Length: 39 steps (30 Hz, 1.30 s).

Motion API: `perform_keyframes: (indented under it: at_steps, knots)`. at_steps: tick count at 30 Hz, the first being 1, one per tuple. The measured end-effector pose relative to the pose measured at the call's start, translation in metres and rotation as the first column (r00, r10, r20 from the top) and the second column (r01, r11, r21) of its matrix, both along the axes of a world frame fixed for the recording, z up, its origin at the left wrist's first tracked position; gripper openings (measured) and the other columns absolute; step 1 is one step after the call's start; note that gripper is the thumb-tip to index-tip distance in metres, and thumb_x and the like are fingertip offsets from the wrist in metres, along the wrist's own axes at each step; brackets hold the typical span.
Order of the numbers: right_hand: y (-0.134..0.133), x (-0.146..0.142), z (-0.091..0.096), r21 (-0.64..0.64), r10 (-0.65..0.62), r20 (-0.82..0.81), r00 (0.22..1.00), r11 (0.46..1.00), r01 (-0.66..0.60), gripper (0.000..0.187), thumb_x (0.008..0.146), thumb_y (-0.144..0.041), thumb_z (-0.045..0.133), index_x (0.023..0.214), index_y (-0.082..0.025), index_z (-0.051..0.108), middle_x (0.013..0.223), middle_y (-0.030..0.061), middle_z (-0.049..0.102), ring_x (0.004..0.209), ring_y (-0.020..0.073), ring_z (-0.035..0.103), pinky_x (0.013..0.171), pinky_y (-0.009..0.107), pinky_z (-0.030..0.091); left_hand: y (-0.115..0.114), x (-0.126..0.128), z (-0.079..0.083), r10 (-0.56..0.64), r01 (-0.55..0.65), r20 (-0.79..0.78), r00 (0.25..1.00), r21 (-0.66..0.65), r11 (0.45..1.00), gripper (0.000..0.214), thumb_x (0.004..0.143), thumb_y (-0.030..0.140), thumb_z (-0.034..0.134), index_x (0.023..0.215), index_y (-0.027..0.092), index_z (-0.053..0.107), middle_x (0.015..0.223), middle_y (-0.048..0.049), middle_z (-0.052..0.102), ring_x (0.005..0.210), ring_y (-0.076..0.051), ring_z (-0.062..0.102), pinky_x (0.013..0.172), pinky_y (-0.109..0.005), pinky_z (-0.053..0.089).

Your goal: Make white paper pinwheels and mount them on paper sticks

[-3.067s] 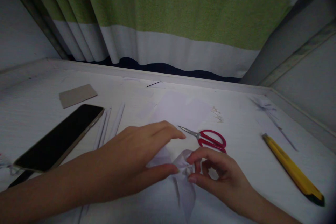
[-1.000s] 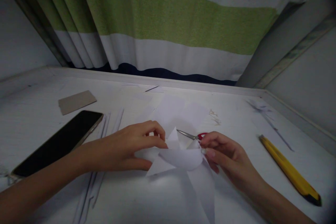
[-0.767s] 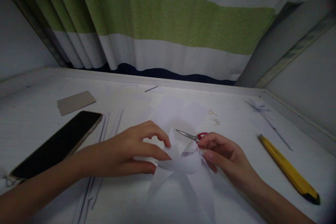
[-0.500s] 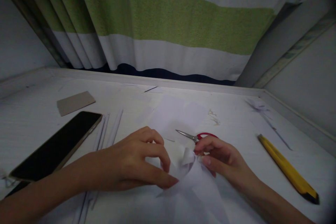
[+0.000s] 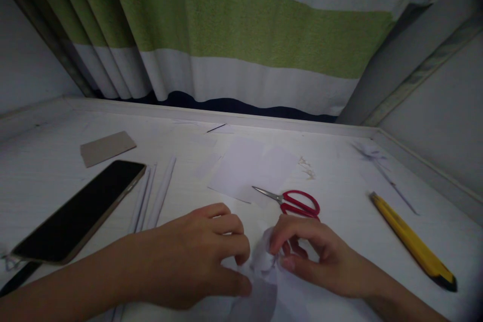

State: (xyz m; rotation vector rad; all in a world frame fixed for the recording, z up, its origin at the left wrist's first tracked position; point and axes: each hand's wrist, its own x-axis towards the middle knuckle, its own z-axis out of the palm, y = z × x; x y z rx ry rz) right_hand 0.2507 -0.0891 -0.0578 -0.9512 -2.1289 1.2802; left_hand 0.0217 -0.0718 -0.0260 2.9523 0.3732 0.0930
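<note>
A white sheet of paper (image 5: 260, 297), curled at its top, is between my two hands near the front of the table. My right hand (image 5: 320, 256) pinches the curled upper part between thumb and bent fingers. At the paper's left edge, my left hand (image 5: 196, 256) has its fingers bent and its thumb against the sheet; the underside of this grip is hidden. Just beyond my right hand lies a pair of scissors (image 5: 300, 204) with red handles, blades pointing left.
Left of my hands are a phone (image 5: 79, 211), rolled paper sticks (image 5: 162, 193) and a grey card (image 5: 108, 148). Flat paper (image 5: 245, 166) and small pale bits (image 5: 307, 167) lie farther back. A yellow utility knife (image 5: 413, 241) and a thin stick with paper (image 5: 394, 186) are at right.
Both hands have come nearer to me with the paper. My right hand has moved off the scissors, so their red handles now show. The paper's curled top has turned.
</note>
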Motion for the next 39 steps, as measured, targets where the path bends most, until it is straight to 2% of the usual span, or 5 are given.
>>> perform_keyframes:
  at_steps: [10,17,24,29,39]
  knots:
    - [0.0,-0.007,-0.002,0.088,0.141,0.125,0.982,0.984,-0.152,0.016,0.077,-0.011,0.05,0.09,-0.017,0.057,0.083,0.0037,0.059,0.074,0.0127,0.052,0.065,0.025,0.042,-0.004,0.006,-0.019,-0.036,0.022,-0.122,0.992,-0.111,0.994,0.005,0.068,0.02,0.059,0.066,0.021,0.055,0.08,0.0024,0.056,0.077,-0.016,0.046,0.068,-0.03,0.033]
    - [0.002,-0.009,-0.007,0.091,0.17,0.134,0.976,0.979,-0.183,0.015,0.078,-0.01,0.047,0.088,-0.015,0.058,0.082,0.005,0.06,0.077,0.0134,0.054,0.068,0.027,0.043,-0.005,0.005,-0.027,-0.109,0.104,-0.078,0.991,-0.07,0.992,0.01,0.079,0.016,0.052,0.083,0.025,0.053,0.075,0.0059,0.057,0.078,-0.013,0.045,0.065,-0.03,0.031]
    - [0.003,-0.009,-0.009,0.097,0.218,0.101,0.971,0.969,-0.228,0.016,0.076,-0.006,0.049,0.086,-0.012,0.06,0.082,0.005,0.06,0.081,0.0118,0.054,0.073,0.024,0.043,-0.014,0.009,-0.038,-0.086,0.088,-0.097,0.992,0.012,0.996,0.009,0.082,0.023,0.049,0.078,0.03,0.054,0.073,0.0048,0.05,0.066,-0.013,0.043,0.055,-0.028,0.028]
    - [0.003,-0.01,-0.01,0.104,0.238,0.13,0.962,0.962,-0.252,0.016,0.076,-0.006,0.05,0.086,-0.011,0.061,0.084,0.0056,0.06,0.082,0.0114,0.053,0.075,0.023,0.042,-0.011,0.01,-0.031,-0.073,0.066,-0.109,0.991,-0.064,0.996,0.021,0.076,0.019,0.055,0.093,0.032,0.053,0.079,0.0032,0.052,0.075,-0.014,0.045,0.061,-0.028,0.032]
    - [0.003,-0.01,-0.01,0.063,0.216,0.121,0.969,0.972,-0.224,0.015,0.078,-0.008,0.049,0.088,-0.011,0.059,0.085,0.006,0.06,0.081,0.0116,0.053,0.072,0.023,0.042,-0.003,0.009,-0.025,0.003,-0.024,-0.095,0.995,-0.216,0.976,0.007,0.079,0.019,0.05,0.078,0.021,0.057,0.081,0.0012,0.058,0.076,-0.014,0.049,0.072,-0.024,0.036]
